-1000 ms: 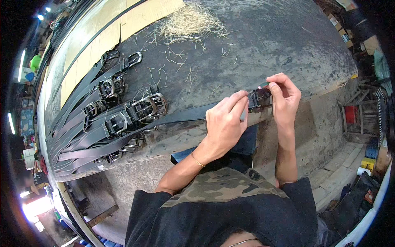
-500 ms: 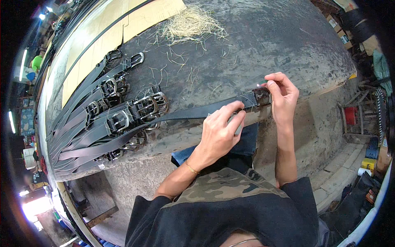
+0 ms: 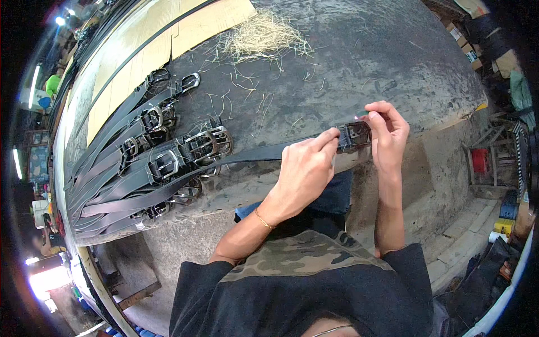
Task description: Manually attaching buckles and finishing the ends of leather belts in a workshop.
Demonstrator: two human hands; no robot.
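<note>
A black belt (image 3: 258,153) runs across the table from the pile at left, its dark metal buckle (image 3: 359,135) close to the near edge. My left hand (image 3: 306,171) is closed on the strap just left of the buckle, fingers pointing right and hiding part of it. Above the buckle, my right hand (image 3: 388,135) pinches a small lighter, mostly covered by the fingers; a tiny pinkish-white flame (image 3: 356,118) glows at its left end, beside the buckle's upper edge.
Several black belts (image 3: 112,185) with metal buckles lie fanned out at left. Pale cut thread ends (image 3: 266,36) are heaped farther back, with strays scattered nearer. Cardboard (image 3: 151,50) covers the far left of the dark table (image 3: 382,56). A wooden stool (image 3: 487,168) stands on the right.
My left hand has shifted slightly right and up toward the buckle, its fingers drawing together over the strap end. The right hand and the flame have barely moved.
</note>
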